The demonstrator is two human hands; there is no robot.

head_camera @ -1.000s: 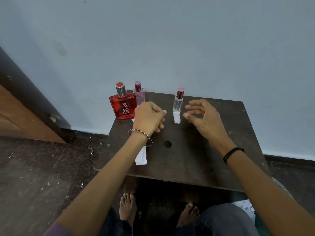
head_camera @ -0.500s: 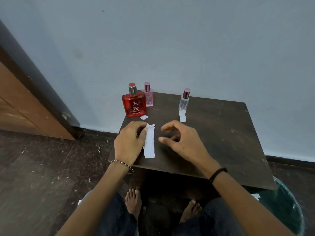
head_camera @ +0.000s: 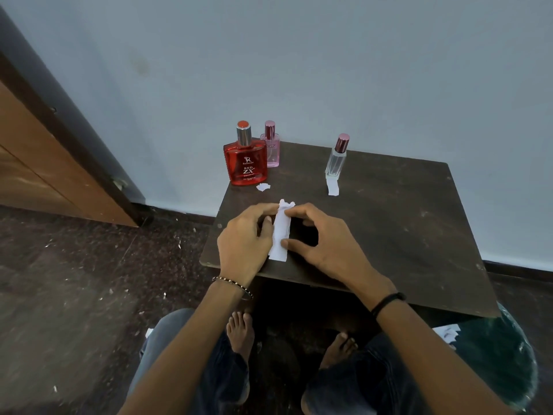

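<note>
Fingers: curled and clamped! Left hand (head_camera: 242, 244) and right hand (head_camera: 329, 250) pinch the paper strip (head_camera: 281, 232) from either side.
Strip: sits between both thumbs, its ragged top poking out past the fingertips, at the table's (head_camera: 389, 220) near left part.
Handling: looks feather-light, limp and easily torn; best held gently by the long edges.
Behind: red bottle (head_camera: 246, 163), pink bottle (head_camera: 271, 152) and clear bottle (head_camera: 336, 161) stand well apart from the hands.
</note>
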